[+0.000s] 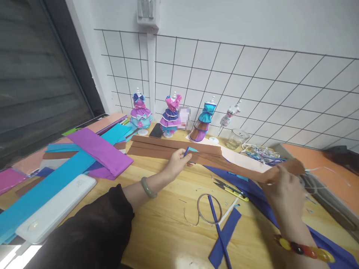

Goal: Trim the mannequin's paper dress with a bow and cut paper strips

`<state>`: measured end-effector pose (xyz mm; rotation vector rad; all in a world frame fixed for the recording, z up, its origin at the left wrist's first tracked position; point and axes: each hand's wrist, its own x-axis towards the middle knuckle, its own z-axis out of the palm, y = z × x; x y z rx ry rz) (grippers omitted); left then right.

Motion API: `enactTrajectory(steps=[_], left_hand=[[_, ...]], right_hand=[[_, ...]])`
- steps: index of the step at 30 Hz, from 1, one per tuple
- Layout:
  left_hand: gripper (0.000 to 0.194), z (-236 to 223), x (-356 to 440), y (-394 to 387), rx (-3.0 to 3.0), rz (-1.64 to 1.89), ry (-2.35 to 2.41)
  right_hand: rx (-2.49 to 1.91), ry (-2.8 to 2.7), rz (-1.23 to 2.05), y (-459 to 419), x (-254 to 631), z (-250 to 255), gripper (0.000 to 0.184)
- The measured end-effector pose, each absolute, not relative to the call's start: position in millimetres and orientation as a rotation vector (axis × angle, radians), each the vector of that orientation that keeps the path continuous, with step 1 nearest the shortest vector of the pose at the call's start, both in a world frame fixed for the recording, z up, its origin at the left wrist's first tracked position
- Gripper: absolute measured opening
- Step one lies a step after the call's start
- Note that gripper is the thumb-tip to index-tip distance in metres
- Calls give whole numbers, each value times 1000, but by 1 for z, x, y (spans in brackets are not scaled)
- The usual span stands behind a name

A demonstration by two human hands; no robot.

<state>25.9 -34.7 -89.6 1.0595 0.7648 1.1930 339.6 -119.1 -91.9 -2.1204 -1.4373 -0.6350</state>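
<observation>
A long brown strip (pixel 238 166), cloth or crepe paper, stretches between my hands above the table. My left hand (pixel 177 164) pinches it near one end, and a small blue piece (pixel 188 150) pokes out at the fingertips. Fingers of my right hand (pixel 286 194) are closed on the strip farther right, where it bends up over the hand. Behind it lies a folded brown length (pixel 174 144). Below the strip are yellow-handled thread snips (pixel 231 189), a thin ring (pixel 198 209) with a loose tail, and dark blue strips (pixel 226 239).
Several small dress forms (pixel 203 119) stand along the back by the wall grid, with a phone (pixel 156 130) and a glass jar (pixel 237 139). Folded purple material (pixel 101 151), a blue length (pixel 56 190) and a white lamp-like bar (pixel 57 207) lie left. An orange-topped box (pixel 322 168) borders the right.
</observation>
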Motion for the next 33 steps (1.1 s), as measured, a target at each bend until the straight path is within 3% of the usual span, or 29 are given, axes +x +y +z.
enactTrajectory(steps=[4,10,15,19,23,33], left_hand=[[22,-102,26,-31,924,1145,894],[19,-106,28,-33,893,1106,921],[21,-100,38,-53,1006,1160,752],[20,-94,44,-72,1120,1182,663],[21,-90,50,-88,1013,1125,673],[20,-99,56,-98,901,1012,700]], right_hand=[[-2089,-1709,-621,-110,340,-118,64],[-1506,-1940,-273,-101,291,-120,41],[-1350,-1716,331,-121,235,-109,14],[-1312,-1366,1163,-133,209,-107,31],[-1034,-1098,1610,-138,194,-106,35],[-941,-676,1526,-134,195,-105,18]])
